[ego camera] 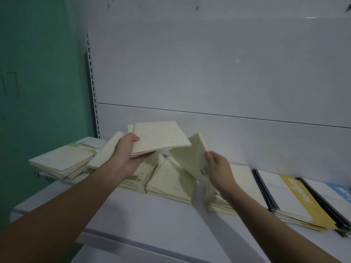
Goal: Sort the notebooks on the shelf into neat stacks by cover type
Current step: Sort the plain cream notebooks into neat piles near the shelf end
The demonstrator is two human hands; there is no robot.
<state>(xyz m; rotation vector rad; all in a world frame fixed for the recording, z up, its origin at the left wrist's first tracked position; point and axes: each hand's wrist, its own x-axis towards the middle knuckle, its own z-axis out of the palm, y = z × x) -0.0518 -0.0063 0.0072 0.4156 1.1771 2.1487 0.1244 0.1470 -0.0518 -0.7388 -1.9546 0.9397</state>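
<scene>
Starting far left of frame: green wall (38, 73), then a slotted upright (92, 84) and the grey back panel (209, 73). Lower left on the shelf (152, 221), a messy pile (62, 162) with a green-and-red printed cover on top. Left hand (127, 156) just left of centre, thumb on top and fingers under, clamped on a small cream bundle (161, 138) held above the shelf. Below, cream stacks (171, 183) fanned out, touching each other. Right hand (218, 168) right of centre, pinching a blurred, tilted cream notebook (191, 158). Far right, black-spined stacks: yellow one (296, 202), then blue (338, 192) at the edge.
</scene>
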